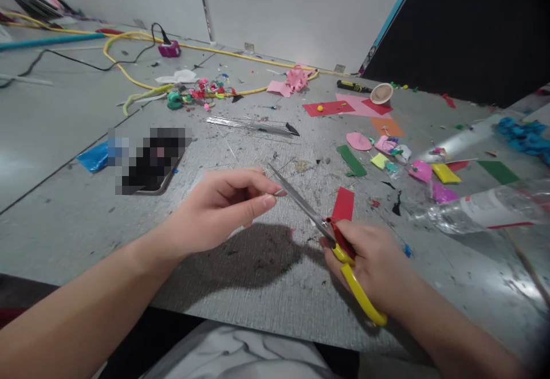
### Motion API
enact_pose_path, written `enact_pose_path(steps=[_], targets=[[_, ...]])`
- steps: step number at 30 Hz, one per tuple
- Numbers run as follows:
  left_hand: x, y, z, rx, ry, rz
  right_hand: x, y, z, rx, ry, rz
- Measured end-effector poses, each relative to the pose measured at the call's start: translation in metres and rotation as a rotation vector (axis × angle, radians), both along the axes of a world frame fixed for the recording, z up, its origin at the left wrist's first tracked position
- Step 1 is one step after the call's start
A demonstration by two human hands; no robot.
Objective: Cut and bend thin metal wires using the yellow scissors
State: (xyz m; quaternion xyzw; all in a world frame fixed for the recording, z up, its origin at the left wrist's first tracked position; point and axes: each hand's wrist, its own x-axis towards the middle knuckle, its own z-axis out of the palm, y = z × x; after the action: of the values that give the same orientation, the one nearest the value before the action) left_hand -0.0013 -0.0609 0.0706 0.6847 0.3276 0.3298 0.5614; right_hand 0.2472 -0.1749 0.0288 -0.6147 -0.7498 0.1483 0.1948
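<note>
The right hand (378, 267) holds the scissors (318, 224) by the yellow and red handles, fingers closed through and around the loops. The blades point up and to the left, over the bench (64, 218). They appear nearly closed; the exact gap cannot be told.

The left hand (219, 204) is pinched narrow, thumb against fingertips, just at the blade tips. Something thin and pale sits in the pinch, possibly a short piece of wire or a pin (279, 192); it is too small to identify.

Handling judgement:
- Scissors: rigid, light, metal blades with plastic handles. Grip at the handle loops only. The blade tips are sharp and lie close to the left fingertips.
- Pinched item: judged very light, thin and easy to drop or bend. A fingertip pinch near the end is the only workable hold.

Surroundings:
- 1 red paper strip (344, 203) lies on the bench just beyond the right hand.
- A green strip (351, 160) and pink, yellow and orange scraps lie farther back.
- A bundle of thin wires (251, 125) lies behind the hands.
- A clear plastic bottle (485, 207) lies on its side at the right.
- A yellow cable (124, 69) loops across the far bench.
</note>
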Motion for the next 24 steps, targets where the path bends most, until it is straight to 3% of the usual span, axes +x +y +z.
enact_pose_path(steps=[9,24], targets=[[-0.0018,-0.0034,-0.0072,-0.152,-0.125,-0.002,-0.0020,0.0012,-0.0014,0.092,0.012,0.032],[0.0016,-0.0022,-0.0031,0.059,-0.017,-0.050,-0.0014,0.0029,0.0006,-0.134,-0.097,0.027]])
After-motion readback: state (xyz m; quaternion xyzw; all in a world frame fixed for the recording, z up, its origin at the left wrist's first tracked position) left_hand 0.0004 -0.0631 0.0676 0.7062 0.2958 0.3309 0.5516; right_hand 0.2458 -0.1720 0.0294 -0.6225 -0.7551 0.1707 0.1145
